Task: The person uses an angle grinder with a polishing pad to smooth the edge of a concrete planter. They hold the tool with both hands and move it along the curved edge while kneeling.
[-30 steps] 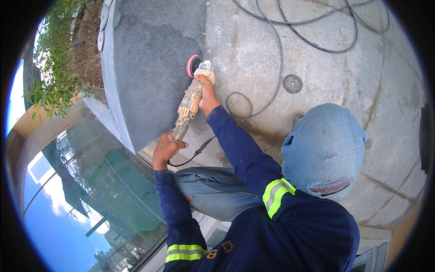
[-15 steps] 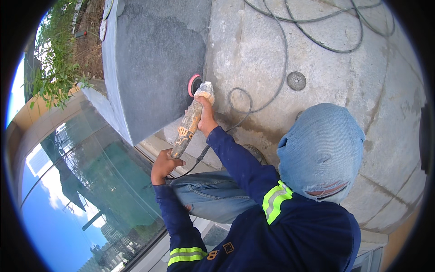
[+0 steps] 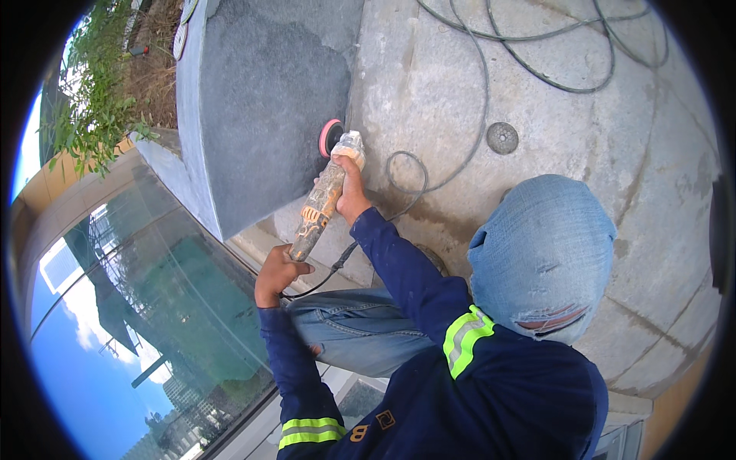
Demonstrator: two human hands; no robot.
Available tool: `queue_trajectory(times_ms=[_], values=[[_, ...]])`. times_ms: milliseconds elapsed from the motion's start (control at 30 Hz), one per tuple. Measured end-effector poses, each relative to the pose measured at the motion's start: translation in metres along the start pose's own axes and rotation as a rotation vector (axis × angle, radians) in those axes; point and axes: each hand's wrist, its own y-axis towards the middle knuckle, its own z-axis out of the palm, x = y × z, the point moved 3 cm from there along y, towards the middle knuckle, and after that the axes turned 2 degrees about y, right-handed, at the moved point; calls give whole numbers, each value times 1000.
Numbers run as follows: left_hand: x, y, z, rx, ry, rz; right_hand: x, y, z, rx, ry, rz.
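A worn, dust-caked angle grinder (image 3: 325, 198) with orange vents carries a round black pad with a pink rim (image 3: 330, 138). The pad stands edge-on against the grey stone face (image 3: 276, 84), near its right border. My right hand (image 3: 353, 193) is wrapped round the grinder's front, just behind its head. Lower down, my left hand (image 3: 280, 274) grips the rear end of the body, fingers closed. From that end a black cord (image 3: 339, 264) runs off to the right across the floor.
A round grey disc (image 3: 502, 138) lies on the concrete floor (image 3: 560, 169), with loops of dark cable (image 3: 552, 80) beyond it. My denim-covered knees (image 3: 544, 253) are bent close by. Reflective glass (image 3: 176, 284) fills the left side, below leafy plants (image 3: 88, 100).
The grinder and my right hand have shifted slightly up and right in the view, pad still at the stone. Both hands keep their grip.
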Motion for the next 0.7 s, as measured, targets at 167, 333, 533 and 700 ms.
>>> queue_trajectory(times_ms=[167, 333, 533, 700], values=[[-9, 2, -2, 38, 27, -60, -2, 7, -13, -26, -5, -35], [4, -13, 4, 12, -12, -40, -14, -9, -15, -51, 3, -19], [-7, -4, -1, 6, 42, -23, -2, -3, -7, -14, 9, 32], [-6, -3, -2, 23, 23, -67, -4, 0, -11, -21, 6, 11]])
